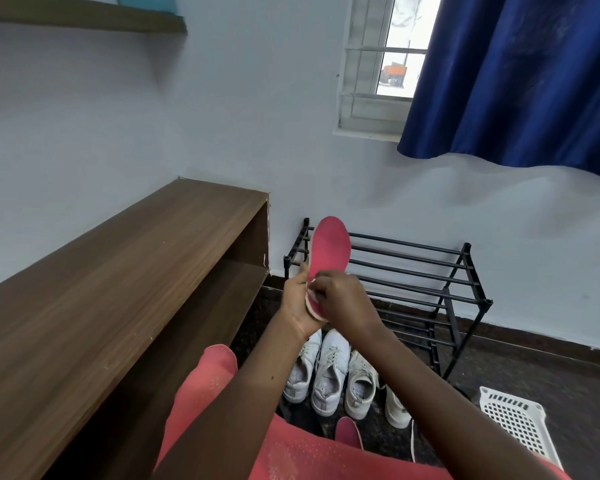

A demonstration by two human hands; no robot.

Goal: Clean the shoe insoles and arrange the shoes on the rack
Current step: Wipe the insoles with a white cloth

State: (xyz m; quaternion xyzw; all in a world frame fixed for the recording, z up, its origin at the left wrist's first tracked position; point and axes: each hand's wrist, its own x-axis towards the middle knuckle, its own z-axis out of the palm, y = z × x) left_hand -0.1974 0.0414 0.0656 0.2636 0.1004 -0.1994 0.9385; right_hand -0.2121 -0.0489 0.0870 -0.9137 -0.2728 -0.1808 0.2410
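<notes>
- Gripping, with the left hand, the heel end of a red insole; fingers and thumb curled round its edge.
- Held upright in the air, toe end up, in front of the left end of the black metal rack and above the shoes.
- Pinching, with the right hand, a white scrap against the lower face of that insole. Fingers curled over it and hiding most of it, so cannot tell whether cloth or wipe.
- Both hands touching each other at the insole's heel.
- Down on the dark floor, just before the rack: four white shoes standing side by side, the rightmost partly hidden behind the right forearm.
- Lying flat on the floor close to the shoes, on the near side: a second red insole, its lower part covered by pink clothing.
- To the right, on the floor near the rack's right leg and apart from the shoes: a white slotted plastic basket.
- Along the left wall, just beside the rack: a long brown wooden bench with an open shelf under its top.
- Above the rack: a window, half covered by a dark blue curtain.
</notes>
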